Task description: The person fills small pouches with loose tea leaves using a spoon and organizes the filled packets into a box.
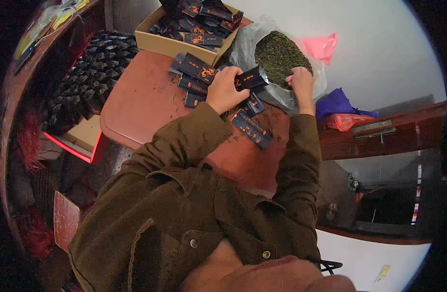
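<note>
My left hand (227, 91) is closed around a small black foil packet (252, 79) with orange print, its silvery end facing right toward the leaves. Under and beside that hand lie several more black packets (196, 68) on the table. A clear plastic bag (243, 46) stands open, full of dried green leaves that look like loose tea (282, 56). Over the right side of these leaves is my right hand (301, 83), its fingers curled together; whatever is in them is hidden. One packet (251, 127) lies apart, nearer to me.
The reddish-brown table (145, 97) has leaf crumbs on it. A cardboard box (177, 47) heaped with packets stands at its back. Left, a red-edged box (72, 151) sits by many upright dark packets (94, 68). Pink (320, 47) and purple bags (337, 103) are at right.
</note>
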